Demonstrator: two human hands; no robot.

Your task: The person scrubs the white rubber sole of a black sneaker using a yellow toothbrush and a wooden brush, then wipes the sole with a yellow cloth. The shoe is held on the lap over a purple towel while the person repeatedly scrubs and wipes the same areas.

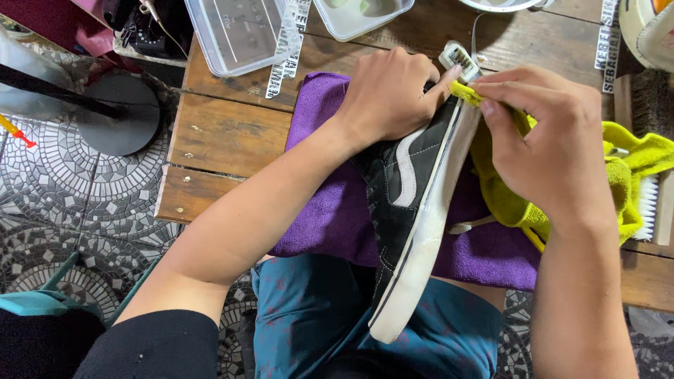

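Black canvas with a white side stripe made up the sneaker (411, 203), which lay on its side across a purple cloth (330, 210) on the wooden table (225, 133), its heel hanging out past the table edge over the person's lap. The white rubber sole edge faced up and to the right. The left hand (390, 98) was clamped over the toe end of the shoe, fingers curled around the upper, the thumb reaching toward the tip of the sole. The right hand (551, 151) was closed on a yellow-green cloth (628, 165) — thumb and forefinger pinched a fold of it against the sole edge near the toe, just beside the left thumb. The rest of that cloth trailed off to the right over the table and partly over a white-bristled brush (649, 203).

Beyond the hands, a clear plastic tub (239, 35) sat at the far edge of the table, a second tub (361, 14) just beside it, and a printed white strap (288, 60) ran between them toward the purple cloth. A small white block (458, 57) lay touching the shoe's toe — what it was could not be told. Patterned mosaic tiles (70, 189) covered the floor to the left, where a round black stand base (119, 116) rested.
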